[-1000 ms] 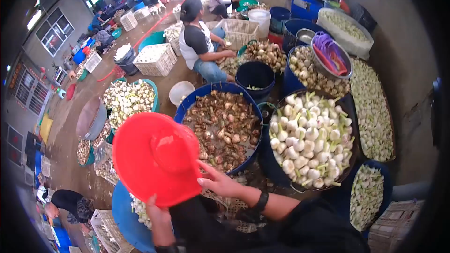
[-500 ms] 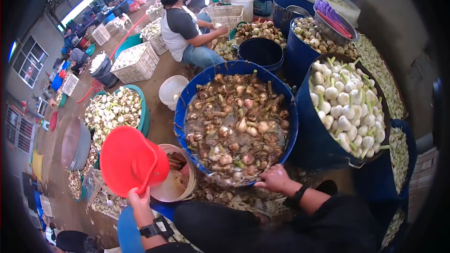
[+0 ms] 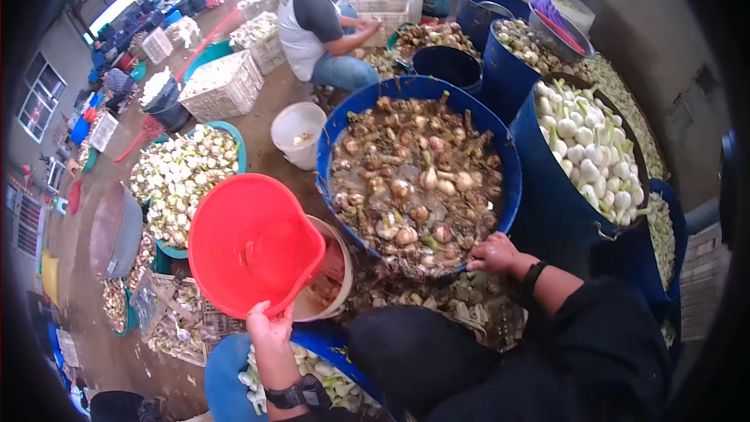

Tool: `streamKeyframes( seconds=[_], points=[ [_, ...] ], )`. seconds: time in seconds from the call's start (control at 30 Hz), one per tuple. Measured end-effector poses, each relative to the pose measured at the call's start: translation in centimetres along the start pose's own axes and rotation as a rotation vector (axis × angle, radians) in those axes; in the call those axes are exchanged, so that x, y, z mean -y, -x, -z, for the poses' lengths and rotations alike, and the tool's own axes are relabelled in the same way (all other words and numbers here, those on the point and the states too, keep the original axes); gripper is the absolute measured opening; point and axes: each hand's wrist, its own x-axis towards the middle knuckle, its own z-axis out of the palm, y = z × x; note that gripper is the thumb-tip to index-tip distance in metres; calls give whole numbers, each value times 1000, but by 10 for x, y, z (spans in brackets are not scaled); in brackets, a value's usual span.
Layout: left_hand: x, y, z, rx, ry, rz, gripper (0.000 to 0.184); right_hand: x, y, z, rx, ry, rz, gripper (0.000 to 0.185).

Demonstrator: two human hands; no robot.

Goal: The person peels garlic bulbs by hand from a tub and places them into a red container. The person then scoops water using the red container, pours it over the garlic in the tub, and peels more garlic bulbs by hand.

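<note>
Over brown floor [image 3: 262, 137], a red basin [image 3: 251, 236] tilts from the left hand [image 3: 269, 327].

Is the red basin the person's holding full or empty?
Empty or nearly so: the red basin, held in the left hand, shows a bare inside. Whether it is wet, I cannot tell.

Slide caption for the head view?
Left hand grips a red basin; right hand rests at the rim of a blue tub of garlic.
</note>
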Motion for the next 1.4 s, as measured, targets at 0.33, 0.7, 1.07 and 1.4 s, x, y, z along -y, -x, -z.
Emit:
streamKeyframes(
  seconds=[0.33,0.7,1.07,1.4],
  points=[
    [33,-100,76,-193,-199,110,52,7,-29,31,447,-33,-54,48],
    [38,30,-115,-308,-255,-371,50,22,-226,-61,79,-973,-682,51],
    [255,0,-127,391,-682,94,48,66,-89,46,-261,-792,0,21],
    [238,26,-116,395,-787,-41,23,93,-60,63,-256,-233,245,23]
  ],
)
